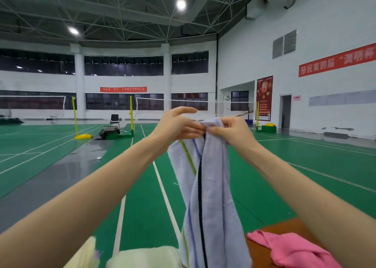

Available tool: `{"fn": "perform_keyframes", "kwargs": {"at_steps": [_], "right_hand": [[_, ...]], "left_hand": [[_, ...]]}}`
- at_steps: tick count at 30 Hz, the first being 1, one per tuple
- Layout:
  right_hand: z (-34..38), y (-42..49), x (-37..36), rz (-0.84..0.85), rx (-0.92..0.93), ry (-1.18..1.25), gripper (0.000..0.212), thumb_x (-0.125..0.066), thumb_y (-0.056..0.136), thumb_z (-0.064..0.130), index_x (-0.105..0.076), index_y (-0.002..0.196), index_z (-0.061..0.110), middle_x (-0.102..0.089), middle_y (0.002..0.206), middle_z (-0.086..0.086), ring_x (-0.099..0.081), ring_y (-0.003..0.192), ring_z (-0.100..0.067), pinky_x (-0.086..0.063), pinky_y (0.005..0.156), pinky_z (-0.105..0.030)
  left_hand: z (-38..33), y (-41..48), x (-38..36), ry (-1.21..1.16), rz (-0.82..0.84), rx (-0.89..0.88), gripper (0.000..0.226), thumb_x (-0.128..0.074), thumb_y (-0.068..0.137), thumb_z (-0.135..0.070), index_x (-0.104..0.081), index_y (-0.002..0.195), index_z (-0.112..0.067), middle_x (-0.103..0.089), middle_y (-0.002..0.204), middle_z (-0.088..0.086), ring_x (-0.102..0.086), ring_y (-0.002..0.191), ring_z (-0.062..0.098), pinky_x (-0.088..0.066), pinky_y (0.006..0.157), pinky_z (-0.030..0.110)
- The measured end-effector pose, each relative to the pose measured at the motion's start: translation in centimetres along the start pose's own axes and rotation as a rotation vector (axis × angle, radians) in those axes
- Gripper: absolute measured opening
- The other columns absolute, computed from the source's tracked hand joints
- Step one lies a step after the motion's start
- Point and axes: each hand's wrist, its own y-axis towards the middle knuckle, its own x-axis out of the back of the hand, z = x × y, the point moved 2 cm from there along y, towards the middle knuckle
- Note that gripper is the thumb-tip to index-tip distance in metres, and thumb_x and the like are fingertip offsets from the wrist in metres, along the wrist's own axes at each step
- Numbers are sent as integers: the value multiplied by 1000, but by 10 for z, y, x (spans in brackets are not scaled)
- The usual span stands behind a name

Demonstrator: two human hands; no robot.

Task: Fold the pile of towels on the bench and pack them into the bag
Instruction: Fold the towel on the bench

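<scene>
A pale lilac towel (213, 186) with blue, navy and green stripes hangs lengthwise in front of me, held up at chest height. My right hand (230, 133) pinches its top edge. My left hand (179, 125) meets the same top edge from the left, fingertips on the cloth and index finger stretched out above. A pink towel (291, 249) lies crumpled on the brown bench (284, 227) at the lower right. A cream towel (142, 257) lies at the bottom edge, partly cut off. No bag is in view.
A green badminton court (81, 166) spreads out ahead with white lines. Yellow net posts (74, 117) and nets stand at mid distance, with a black chair (114, 120) and a dark bag-like bundle (108, 132) near one post.
</scene>
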Motion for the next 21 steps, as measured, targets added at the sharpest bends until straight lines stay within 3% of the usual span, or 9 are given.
{"fn": "perform_keyframes", "kwargs": {"at_steps": [2, 4, 6, 10, 13, 15, 17, 21], "right_hand": [[0, 2, 4, 6, -91, 93, 12, -63, 85, 5, -68, 90, -4, -65, 80, -10, -58, 69, -15, -46, 64, -22], [0, 3, 6, 69, -165, 240, 8, -59, 87, 5, -67, 88, 6, -67, 78, -3, -62, 66, -11, -52, 63, -21], [1, 5, 8, 156, -181, 365, 13, -53, 90, 4, -64, 84, 9, -66, 68, 3, -61, 57, -5, -51, 54, -18], [-1, 10, 15, 177, -188, 438, 16, -49, 92, 6, -62, 85, 10, -65, 64, 6, -59, 54, -5, -48, 50, -17], [-16, 15, 19, 111, -261, 203, 11, -54, 92, 12, -64, 90, 9, -65, 79, -1, -61, 68, -12, -54, 65, -24], [-30, 18, 16, 99, -295, 21, 11, -56, 91, 15, -64, 86, 9, -66, 84, -3, -62, 74, -16, -55, 76, -29], [-39, 21, 13, 48, -307, -5, 13, -57, 92, 17, -64, 90, 7, -65, 86, -3, -62, 75, -17, -55, 75, -28], [-46, 30, -8, -19, -353, 173, 10, -56, 91, 17, -62, 95, 9, -64, 91, -2, -61, 82, -18, -54, 77, -28]], "left_hand": [[14, -2, 15, 392, 92, -142, 40, -70, 81, -11, -57, 118, -22, -63, 93, -5, -58, 80, 2, -48, 71, 14], [30, -5, 23, 561, 244, -81, 25, -76, 75, -19, -66, 97, -25, -65, 84, -17, -57, 76, -7, -42, 69, 7], [43, -8, 29, 456, 338, 61, 17, -78, 74, -17, -69, 88, -21, -72, 84, -14, -65, 79, -2, -46, 73, 10], [50, -6, 48, 268, 318, 174, 34, -79, 65, -15, -65, 95, -8, -72, 92, 1, -69, 88, 18, -56, 77, 24], [45, 1, 64, 188, 141, 160, 34, -80, 64, -9, -58, 89, -6, -67, 86, 6, -67, 81, 20, -58, 74, 28], [42, 7, 71, 240, -38, 109, 21, -75, 72, -7, -60, 85, -9, -65, 86, 6, -62, 81, 20, -53, 82, 34], [35, 13, 68, 286, -124, 61, 7, -70, 79, -8, -64, 81, -10, -65, 85, 6, -60, 83, 20, -51, 86, 35], [25, 16, 71, 266, -247, 36, 6, -69, 81, -8, -67, 87, -7, -64, 78, -1, -60, 69, 10, -55, 61, 17]]}}
